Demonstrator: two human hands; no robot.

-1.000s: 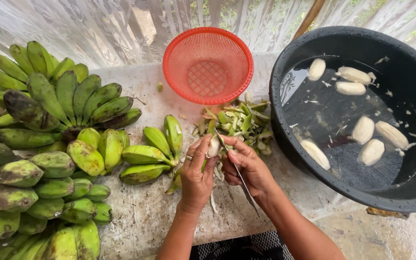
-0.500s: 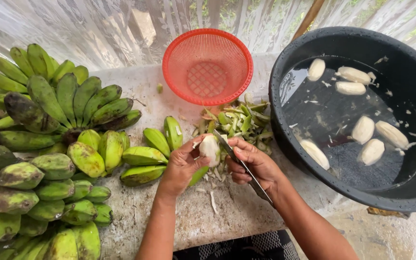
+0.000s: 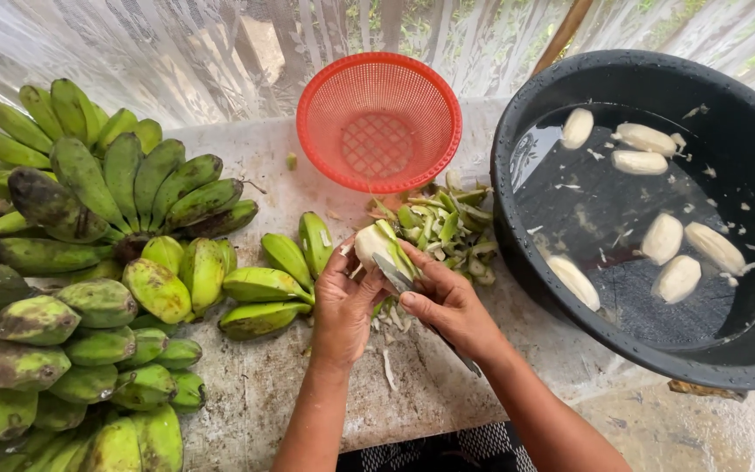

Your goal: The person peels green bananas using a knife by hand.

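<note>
- The left hand (image 3: pixel 342 301) is curled closed around a half-peeled green banana with pale flesh showing (image 3: pixel 376 245), which sits at the fingertips above the worn grey concrete slab (image 3: pixel 255 385).
- The right hand (image 3: pixel 447 301) is closed on a slim dark-handled knife (image 3: pixel 395 271); its blade lies against the banana's near side, while the handle end runs back under the palm towards the wrist.
- The banana's long axis points up and away from the person, tilted slightly right, so the fruit lies just ahead of both hands, between their thumbs; the left hand carries it, the right only touches it through the blade.
- Just beyond the fruit lies a heap of green peel strips (image 3: pixel 443 227), and farther back an empty round red plastic mesh basket (image 3: pixel 377 122).
- To the right, near the right forearm, stands a large black plastic tub of water (image 3: pixel 526 262) with peeled pale bananas (image 3: pixel 661 236) floating in it.
- To the left, bunches of unpeeled green bananas (image 3: pixel 89 227) cover the slab; a few loose ones lie just beside the left hand.
- White lace curtain (image 3: pixel 176 52) hangs behind, with greenery showing through.
</note>
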